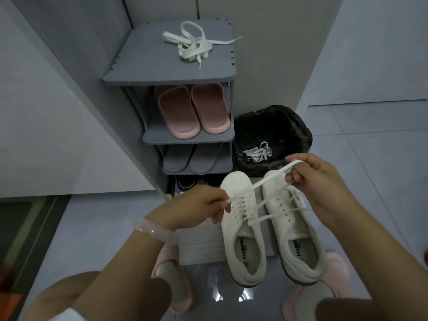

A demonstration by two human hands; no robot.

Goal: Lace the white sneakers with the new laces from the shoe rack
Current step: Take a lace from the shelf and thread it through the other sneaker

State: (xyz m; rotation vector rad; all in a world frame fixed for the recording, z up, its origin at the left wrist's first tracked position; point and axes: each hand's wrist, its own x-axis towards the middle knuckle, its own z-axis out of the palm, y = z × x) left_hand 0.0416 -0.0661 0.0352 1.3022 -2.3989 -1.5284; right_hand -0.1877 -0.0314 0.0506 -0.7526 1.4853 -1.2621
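Your fingers on the left hand pinch one end of a white lace, and your right hand curls around the other end, holding it up just in front of the bin. Both lengths run down to the left sneaker, where the lace crosses through the front eyelets. Just beside it stands the right sneaker; a strand lies across its eyelets, but you cannot tell whether it is threaded. Both sneakers rest partly on a pale mat on the floor. More white laces lie in a loose tangle on top of the grey shoe rack. Pink slippers sit on the shelf below. A bin lined with a black bag holds another bundle of laces.
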